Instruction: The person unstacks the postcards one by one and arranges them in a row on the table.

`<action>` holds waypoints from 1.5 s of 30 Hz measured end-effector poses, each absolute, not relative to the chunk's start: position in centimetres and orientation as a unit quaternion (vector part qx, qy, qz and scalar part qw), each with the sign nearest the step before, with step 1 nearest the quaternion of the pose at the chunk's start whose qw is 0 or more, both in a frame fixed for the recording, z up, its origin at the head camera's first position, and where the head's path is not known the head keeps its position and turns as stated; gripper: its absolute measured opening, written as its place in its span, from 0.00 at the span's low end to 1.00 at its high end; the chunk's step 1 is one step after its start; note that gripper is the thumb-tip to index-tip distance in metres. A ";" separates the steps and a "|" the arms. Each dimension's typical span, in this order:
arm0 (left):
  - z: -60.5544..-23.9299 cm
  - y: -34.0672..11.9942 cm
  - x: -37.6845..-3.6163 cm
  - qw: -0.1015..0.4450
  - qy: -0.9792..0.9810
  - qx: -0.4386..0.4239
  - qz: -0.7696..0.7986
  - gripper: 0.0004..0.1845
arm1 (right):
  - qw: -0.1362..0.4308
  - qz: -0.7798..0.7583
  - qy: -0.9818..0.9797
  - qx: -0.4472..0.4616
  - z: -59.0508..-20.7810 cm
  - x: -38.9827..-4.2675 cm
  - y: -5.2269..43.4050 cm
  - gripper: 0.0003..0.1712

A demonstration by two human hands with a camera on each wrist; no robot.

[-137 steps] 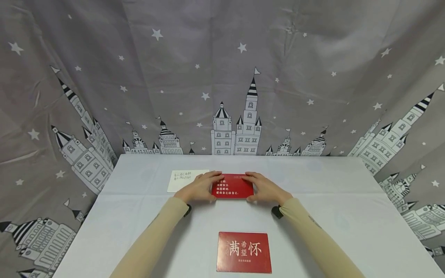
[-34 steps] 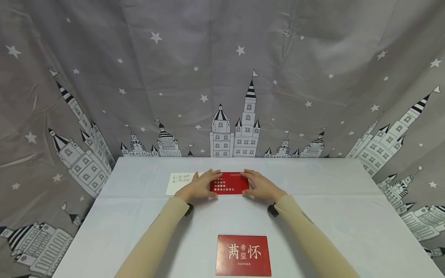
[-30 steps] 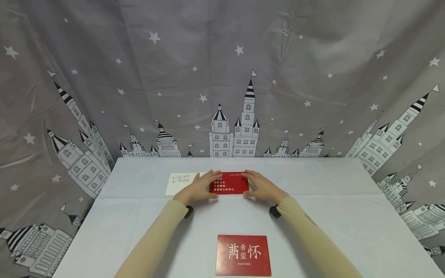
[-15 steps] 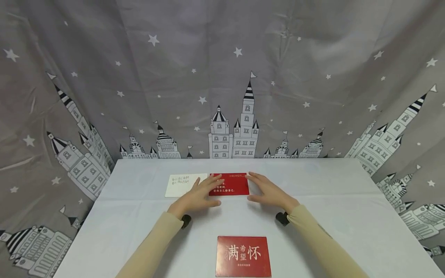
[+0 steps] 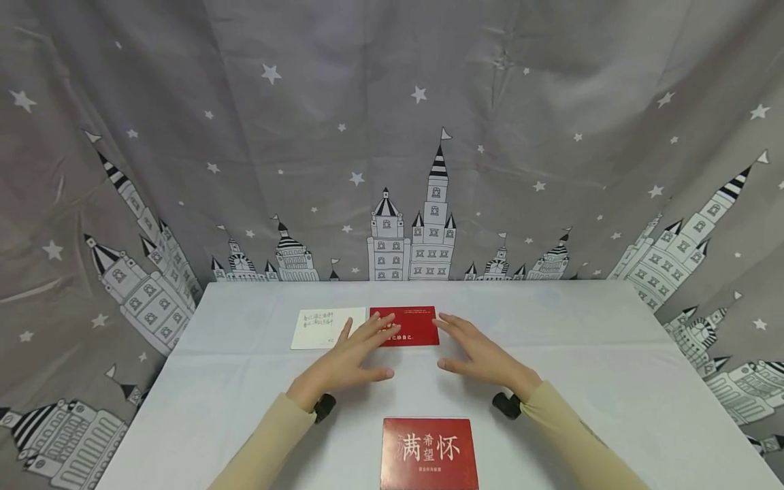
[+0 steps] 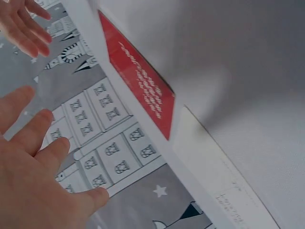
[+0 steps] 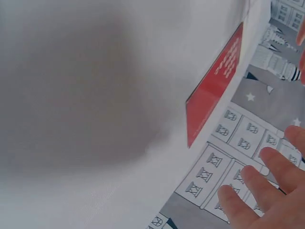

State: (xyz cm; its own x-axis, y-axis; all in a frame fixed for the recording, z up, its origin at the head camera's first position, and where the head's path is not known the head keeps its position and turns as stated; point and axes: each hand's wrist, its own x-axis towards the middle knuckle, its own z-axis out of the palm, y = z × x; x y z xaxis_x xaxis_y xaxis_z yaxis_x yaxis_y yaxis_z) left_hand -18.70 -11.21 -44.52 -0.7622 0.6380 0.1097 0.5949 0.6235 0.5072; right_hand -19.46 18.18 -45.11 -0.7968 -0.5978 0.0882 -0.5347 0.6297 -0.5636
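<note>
Both hands have drawn back toward the person since the earlier frames, when they flanked and touched the small red card with white printed lines (image 5: pixel 404 326); that card now lies released, flat on the surface. Its position has barely changed, so it reads as set down squarely rather than dropped.

At this moment the left hand (image 5: pixel 346 359) hovers just short of the card's near-left corner, fingers straight and spread, gripping nothing. Its fingertips overlap that corner in the head view, and contact cannot be told. Opposite it, the right hand (image 5: pixel 484 354) is equally flat and empty, apart from the card's near-right corner.

Left of the red card, edge to edge with it, lies a cream paper card with handwriting (image 5: pixel 327 328). Nearer the person than the red card, well apart, sits a larger red card with big white characters (image 5: pixel 429 454), partly cut off by the frame.

White surface (image 5: pixel 582 354) stretches wide to the right of the red card, with a shallow strip behind it before the grey star-and-castle curtain (image 5: pixel 404 136).
</note>
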 end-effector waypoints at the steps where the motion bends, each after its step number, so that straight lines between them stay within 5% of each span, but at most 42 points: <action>1: -44.4 -11.2 -18.5 0.040 0.899 0.344 0.267 0.39 | 0.053 -0.295 0.901 -0.312 -45.1 -19.2 18.2 0.43; 34: -44.1 -11.2 -11.0 0.041 0.874 0.406 0.263 0.45 | 0.097 -0.319 0.895 -0.296 -46.1 -9.7 20.3 0.44; 45: -44.8 -10.8 -8.9 0.055 0.873 0.419 0.245 0.44 | 0.186 -0.352 0.882 -0.252 -46.6 -7.4 20.1 0.50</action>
State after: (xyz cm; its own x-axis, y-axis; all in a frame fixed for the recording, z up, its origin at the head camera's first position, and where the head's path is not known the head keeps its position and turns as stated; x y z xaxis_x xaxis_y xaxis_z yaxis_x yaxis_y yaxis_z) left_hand -8.90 -10.84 -44.82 -0.6430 0.7581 0.1089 0.7037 0.5287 0.4747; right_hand -7.39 20.14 -46.57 -0.8039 -0.5750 -0.1520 -0.3127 0.6260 -0.7144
